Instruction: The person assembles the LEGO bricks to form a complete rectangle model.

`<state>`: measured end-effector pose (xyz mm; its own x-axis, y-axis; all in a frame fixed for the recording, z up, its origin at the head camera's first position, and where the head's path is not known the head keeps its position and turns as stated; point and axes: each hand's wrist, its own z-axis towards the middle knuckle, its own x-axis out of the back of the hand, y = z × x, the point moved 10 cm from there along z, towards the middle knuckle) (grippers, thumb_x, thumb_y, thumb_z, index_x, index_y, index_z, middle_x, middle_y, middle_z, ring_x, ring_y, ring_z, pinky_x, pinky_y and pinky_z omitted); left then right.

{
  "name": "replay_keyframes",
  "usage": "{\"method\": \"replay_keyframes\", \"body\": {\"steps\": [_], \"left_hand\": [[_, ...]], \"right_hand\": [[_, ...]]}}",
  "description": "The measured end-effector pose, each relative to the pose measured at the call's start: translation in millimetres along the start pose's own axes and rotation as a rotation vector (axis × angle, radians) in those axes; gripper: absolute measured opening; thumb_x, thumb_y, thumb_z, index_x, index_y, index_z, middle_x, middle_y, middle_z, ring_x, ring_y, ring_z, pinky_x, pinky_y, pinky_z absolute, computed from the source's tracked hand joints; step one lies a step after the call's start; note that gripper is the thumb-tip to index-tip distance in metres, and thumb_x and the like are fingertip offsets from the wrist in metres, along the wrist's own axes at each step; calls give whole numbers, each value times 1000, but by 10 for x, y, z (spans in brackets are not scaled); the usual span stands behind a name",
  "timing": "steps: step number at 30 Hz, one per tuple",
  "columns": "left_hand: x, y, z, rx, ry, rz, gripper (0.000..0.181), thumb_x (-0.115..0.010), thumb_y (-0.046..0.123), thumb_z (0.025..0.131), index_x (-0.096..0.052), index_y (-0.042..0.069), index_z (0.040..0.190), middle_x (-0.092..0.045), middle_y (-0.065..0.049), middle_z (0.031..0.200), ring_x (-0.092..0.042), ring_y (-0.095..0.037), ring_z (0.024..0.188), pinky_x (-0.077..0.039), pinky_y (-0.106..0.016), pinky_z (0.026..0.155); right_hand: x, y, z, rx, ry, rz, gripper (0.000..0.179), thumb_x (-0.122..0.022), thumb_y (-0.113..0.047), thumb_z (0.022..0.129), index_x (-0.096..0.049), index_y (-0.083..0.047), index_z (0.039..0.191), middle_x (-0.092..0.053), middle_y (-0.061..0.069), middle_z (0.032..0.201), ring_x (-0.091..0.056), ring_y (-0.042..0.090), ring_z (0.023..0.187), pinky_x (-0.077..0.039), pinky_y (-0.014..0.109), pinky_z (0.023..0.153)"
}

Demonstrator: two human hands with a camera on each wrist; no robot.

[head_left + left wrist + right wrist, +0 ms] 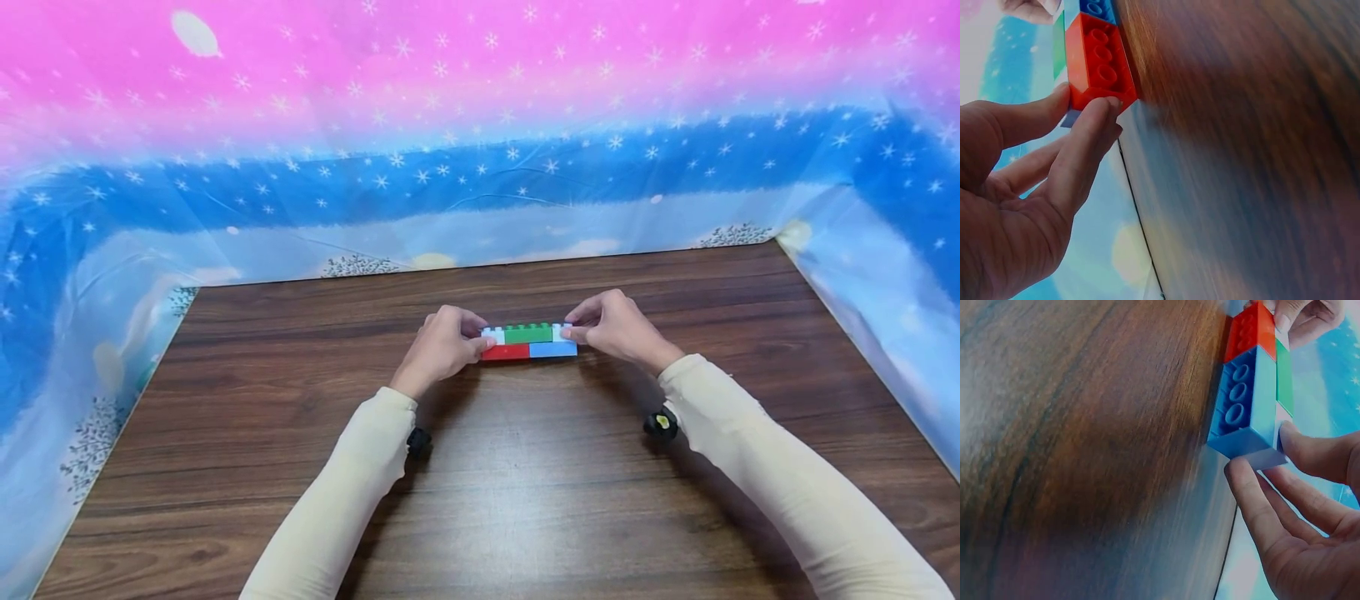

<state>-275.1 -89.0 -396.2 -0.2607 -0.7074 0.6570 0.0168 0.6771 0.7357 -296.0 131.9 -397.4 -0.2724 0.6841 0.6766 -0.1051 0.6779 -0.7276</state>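
Note:
A two-layer row of toy building bricks is held between both hands. Its lower layer is a red brick on the left and a blue brick on the right. On top, a green brick bridges them, with a white brick and another white brick at its ends. My left hand pinches the left end, thumb on the near face. The right hand pinches the opposite end the same way. Both wrist views show the hollow undersides of the red brick and blue brick, tilted off the table.
The brown wood-grain table stretches under both arms. A snowflake-patterned cloth in pink and blue hangs along its back and sides. Small black devices, one on the left wrist and another on the right, sit below the cream sleeves.

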Motion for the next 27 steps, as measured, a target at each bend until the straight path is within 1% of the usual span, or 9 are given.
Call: {"method": "replay_keyframes", "body": {"steps": [3, 8, 13, 18, 27], "left_hand": [[21, 19, 15, 5, 33, 46, 31, -73, 20, 96, -72, 2, 121, -73, -11, 108, -71, -17, 87, -55, -38, 84], [54, 43, 30, 17, 80, 105, 29, -75, 21, 94, -75, 4, 117, -74, -9, 106, -67, -22, 100, -52, -40, 88], [64, 42, 49, 30, 97, 101, 28, -76, 21, 93, -75, 4, 115, -75, -9, 103, -68, -22, 98, -53, -39, 87], [71, 30, 73, 39, 104, 99, 27, -77, 20, 92, -76, 4, 114, -75, -8, 100, -69, -21, 96, -53, -39, 87], [66, 24, 96, 52, 113, 94, 29, -76, 19, 93, -74, 4, 118, -75, -8, 101, -70, -20, 94, -53, -40, 90]], "right_hand": [[-5, 19, 15, -13, 10, -3, 27, -76, -23, 93, -76, -4, 111, -74, 11, 104, -65, 26, 97, -51, 41, 80], [-14, 23, 49, -18, 29, -8, 26, -76, -23, 93, -78, -3, 109, -74, 12, 104, -62, 26, 94, -49, 39, 77], [-17, 17, 78, -17, 41, -7, 24, -76, -23, 94, -79, -3, 108, -74, 12, 105, -60, 25, 94, -47, 38, 76], [-15, 10, 86, -21, 41, -5, 24, -75, -22, 94, -79, -2, 108, -74, 14, 107, -59, 26, 95, -46, 38, 78], [-14, 11, 106, -8, 43, -9, 25, -73, -21, 96, -78, -1, 110, -74, 16, 109, -62, 28, 105, -48, 43, 87]]}}
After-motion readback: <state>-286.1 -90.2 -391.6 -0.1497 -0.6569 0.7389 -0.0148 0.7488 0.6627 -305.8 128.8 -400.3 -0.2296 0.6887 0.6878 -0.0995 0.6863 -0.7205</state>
